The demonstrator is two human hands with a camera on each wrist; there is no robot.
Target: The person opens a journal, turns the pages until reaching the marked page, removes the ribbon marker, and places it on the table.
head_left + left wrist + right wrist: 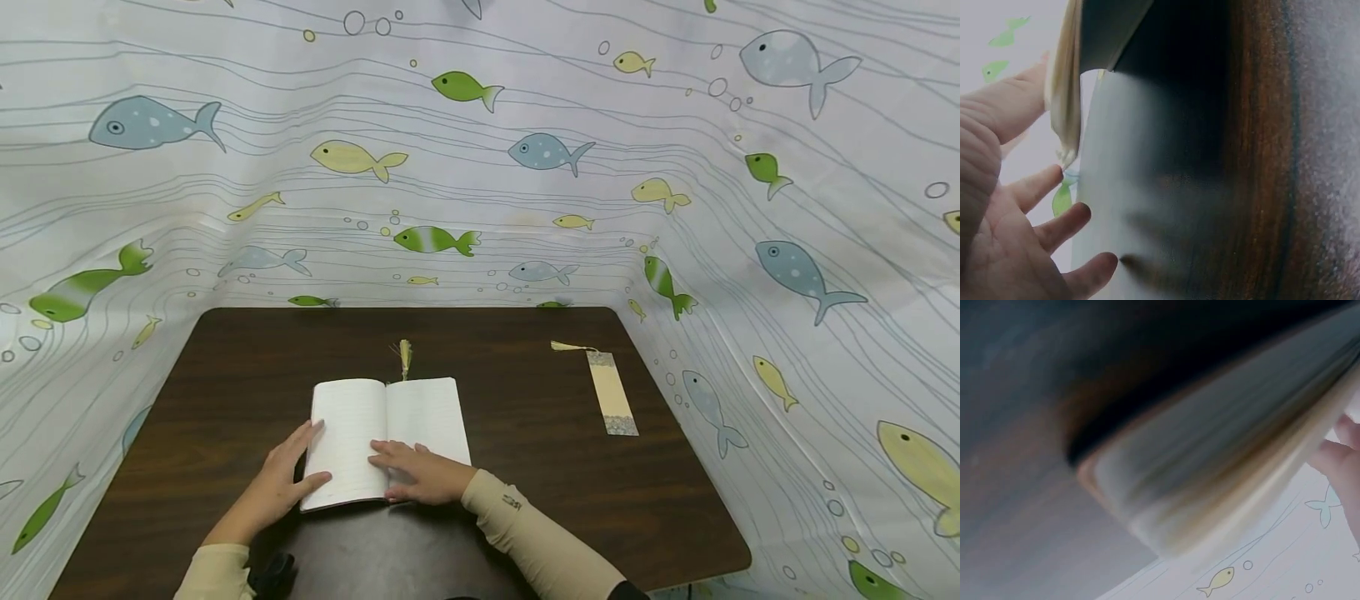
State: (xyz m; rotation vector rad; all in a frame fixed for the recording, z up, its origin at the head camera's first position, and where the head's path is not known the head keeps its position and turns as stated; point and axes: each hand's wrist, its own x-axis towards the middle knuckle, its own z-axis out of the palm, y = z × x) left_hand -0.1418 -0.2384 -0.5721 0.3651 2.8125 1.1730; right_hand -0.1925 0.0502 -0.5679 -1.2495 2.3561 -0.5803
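Observation:
A notebook (348,433) lies spread on the dark table, showing faintly ruled pages without visible writing. At its left edge rests my left hand (279,477), thumb on the page and fingers along the side. The left wrist view shows that hand's fingers (1065,226) spread apart beside the notebook's edge. My right hand (423,472) lies across the lower right page, its straight fingers reaching over the centre fold onto the left page. In the right wrist view, the page block (1210,450) fans slightly at its edge. A yellow tassel (406,358) sticks out past the notebook's top.
To the right, a pale yellow bookmark (612,392) with patterned ends and its own tassel (570,346) lies on the brown wooden table (525,367). A white fish-printed cloth (480,192) rises around the table's back and sides.

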